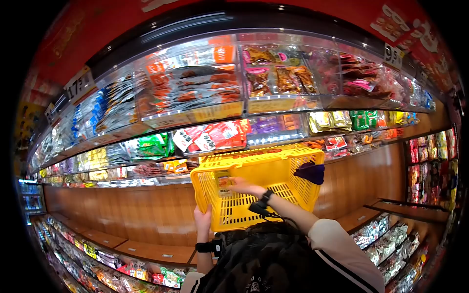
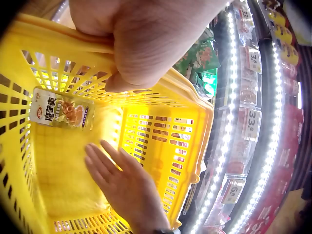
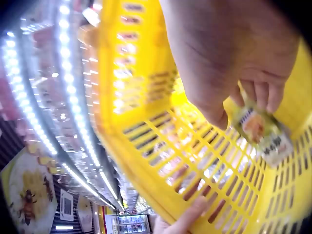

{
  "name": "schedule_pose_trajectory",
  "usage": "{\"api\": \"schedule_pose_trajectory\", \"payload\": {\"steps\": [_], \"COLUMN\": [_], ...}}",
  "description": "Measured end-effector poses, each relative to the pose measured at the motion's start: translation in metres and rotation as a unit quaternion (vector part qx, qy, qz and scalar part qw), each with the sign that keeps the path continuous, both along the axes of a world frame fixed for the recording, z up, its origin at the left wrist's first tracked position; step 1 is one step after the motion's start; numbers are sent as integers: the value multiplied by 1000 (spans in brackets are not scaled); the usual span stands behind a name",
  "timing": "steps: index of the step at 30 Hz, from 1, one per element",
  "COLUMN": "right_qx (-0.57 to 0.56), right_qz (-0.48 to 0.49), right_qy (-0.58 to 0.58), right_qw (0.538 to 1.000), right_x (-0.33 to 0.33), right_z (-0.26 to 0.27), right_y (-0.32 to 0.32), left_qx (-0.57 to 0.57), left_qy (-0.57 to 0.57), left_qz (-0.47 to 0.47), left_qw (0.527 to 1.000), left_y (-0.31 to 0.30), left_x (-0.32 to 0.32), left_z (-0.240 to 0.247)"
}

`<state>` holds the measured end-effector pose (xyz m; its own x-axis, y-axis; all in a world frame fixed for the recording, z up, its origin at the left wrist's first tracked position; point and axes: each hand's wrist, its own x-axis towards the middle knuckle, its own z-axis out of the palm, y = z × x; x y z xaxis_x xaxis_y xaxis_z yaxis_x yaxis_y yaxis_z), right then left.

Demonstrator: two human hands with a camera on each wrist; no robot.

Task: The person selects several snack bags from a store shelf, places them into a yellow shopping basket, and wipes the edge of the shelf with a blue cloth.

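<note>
A yellow plastic shopping basket point(image 1: 273, 171) with slotted walls is held in front of the shelves. My left hand point(image 1: 203, 219) grips its left end, the thumb over the rim in the left wrist view. Inside lies a flat snack packet point(image 2: 61, 111) with a food picture, against the wall at the left-hand end. My right hand point(image 2: 126, 190) reaches into the basket with straight fingers, apart from the packet in the left wrist view. A dark purple cloth-like item point(image 1: 310, 172) hangs at the basket's right end.
Tiered shelves of bagged snacks point(image 1: 210, 134) curve around behind the basket, with clear bins point(image 1: 281, 78) above and price tags point(image 2: 251, 122) along the edges. Wooden panelling point(image 1: 122, 210) runs below, and more bagged goods point(image 1: 386, 239) fill lower racks at the right.
</note>
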<state>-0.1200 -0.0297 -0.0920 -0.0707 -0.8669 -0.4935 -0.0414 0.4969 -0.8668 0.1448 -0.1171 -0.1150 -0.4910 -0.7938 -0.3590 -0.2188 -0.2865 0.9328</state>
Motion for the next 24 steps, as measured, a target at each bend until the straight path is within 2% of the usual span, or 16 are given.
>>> {"api": "schedule_pose_trajectory", "payload": {"steps": [1,2,3,4,5,6,7,8,9,11,14,17,19,21,23,24], "right_qx": [-19,-45,-137,-162,-171,-207,-160,-151,-78,-100,3,-69,-67,-71,-91,-80], "right_qz": [-10,-15,-111,-158,-164,-350,-429,-432,-461,-389,-271,-331,-371,-337,-464,-445], "right_qy": [10,56,44,130,132,169,179,166,404,519,567,556,486,492,538,570], "right_qw": [1000,997,983,965,962,898,871,873,787,754,778,759,788,800,698,687], "right_x": [-17,-19,-46,-58,-61,-81,-89,-92,-98,-95,-70,-84,-85,-83,-77,-79], "right_z": [35,32,86,118,117,117,120,111,107,97,79,59,71,72,97,92], "right_y": [20,26,66,87,93,137,153,163,187,194,189,197,198,199,201,204], "left_qx": [1,-16,-8,-20,-32,-26,-27,-28,-19,-26,-18,-25,-38,-51,-62,-61], "left_qy": [-9,-27,-20,-19,-17,-14,-16,-18,-20,8,7,-20,-48,-32,-34,-24], "left_qz": [2,-11,-16,-14,-12,-16,-9,-2,-2,22,-1,-14,-15,-19,-18,-11], "left_qw": [1000,999,1000,1000,999,999,999,999,1000,999,1000,999,998,998,997,998], "left_y": [-2,-3,1,-2,-3,1,0,-2,5,0,-7,-7,-4,-4,-3,-2], "left_x": [2,5,3,6,7,4,3,2,2,-4,-10,-9,5,3,2,1], "left_z": [2,-9,-14,-15,-16,-16,-10,-7,-6,-3,4,-4,-9,-8,-5,-4]}}
